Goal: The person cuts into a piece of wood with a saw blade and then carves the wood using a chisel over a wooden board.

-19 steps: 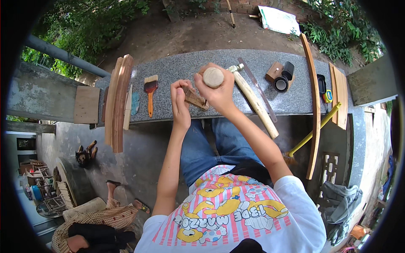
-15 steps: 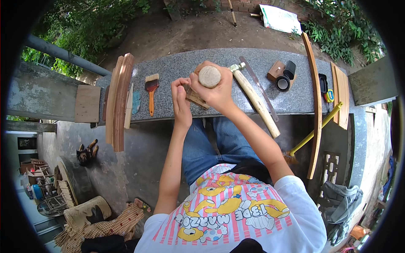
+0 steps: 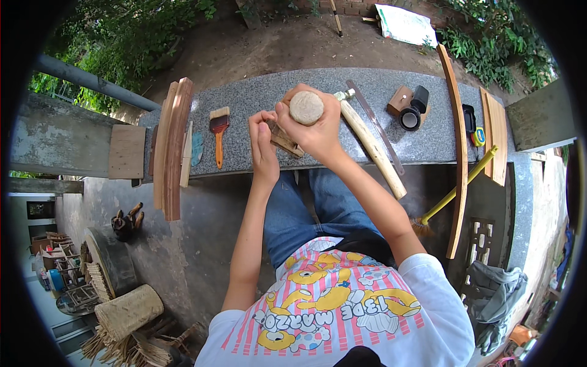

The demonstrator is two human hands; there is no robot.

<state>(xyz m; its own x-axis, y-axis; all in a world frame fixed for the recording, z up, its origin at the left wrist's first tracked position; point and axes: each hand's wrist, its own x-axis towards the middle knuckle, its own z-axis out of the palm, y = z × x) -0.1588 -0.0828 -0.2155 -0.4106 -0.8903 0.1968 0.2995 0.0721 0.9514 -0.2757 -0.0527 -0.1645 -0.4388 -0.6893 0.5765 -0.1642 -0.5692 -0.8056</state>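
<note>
My right hand (image 3: 320, 125) is wrapped round an upright wooden handle whose round, pale end (image 3: 306, 108) faces up. Whatever the handle leads down to is hidden beneath the fist. Close on its left, my left hand (image 3: 264, 144) has its fingers curled against a small brown wooden block (image 3: 285, 142) at the near edge of the stone bench. The thumb points upward, and the far fingers are partly hidden. To the right of my fist lies a hammer (image 3: 367, 137) with a pale wooden handle that overhangs the bench edge.
The grey stone bench (image 3: 244, 92) carries a paintbrush (image 3: 220, 131), a metal ruler (image 3: 376, 125), a black round container (image 3: 410, 118) and a tape measure (image 3: 478, 136). Long wooden strips (image 3: 173, 147) overhang at left, another (image 3: 455, 153) at right. A broom (image 3: 455, 196) leans there. A dog (image 3: 126, 221) lies on the floor.
My right hand and the handle have shifted slightly to the right. At lower left, a patterned cloth and dark shapes have left view, uncovering a rolled woven mat and sticks.
</note>
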